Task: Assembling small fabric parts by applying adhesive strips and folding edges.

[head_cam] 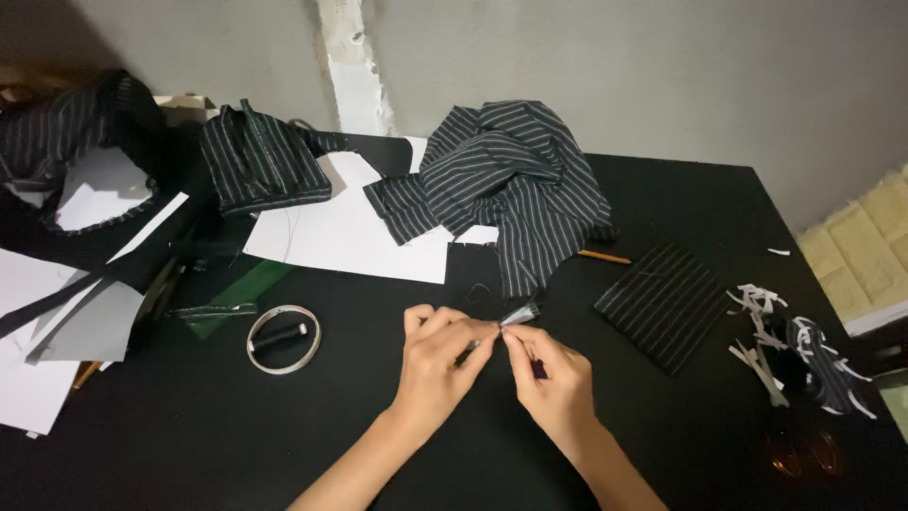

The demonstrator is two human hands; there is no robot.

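Between the two hands, just above the black desk [284, 445], a small strip of striped fabric [519, 315] is pinched at its near end. The fingers [470, 333] of the left hand [437, 364] are drawn narrow around it, thumb against forefinger, and the right hand [553, 378] meets them from the other side, its fingertips closed on the same spot and on something small and dark that I cannot make out. Holding the strip from both sides this way keeps the little piece taut and lifted off the dark surface, where it is easier to see and work on; its free end sticks up and to the right.

Just beyond the strip lies a crumpled heap of dark pinstriped cloth [515, 180], partly over a white paper sheet [350, 232], with a pencil [603, 256] poking out at its right edge. To the right sits a flat, folded striped rectangle [665, 305], laid apart, and farther right a pile of white and striped offcuts [799, 355] pushed toward the edge. Left of the hands rests a coiled measuring tape [283, 339], near a green ruler [236, 298]. More striped pieces [260, 161] and paper patterns [43, 378] fill the far left.
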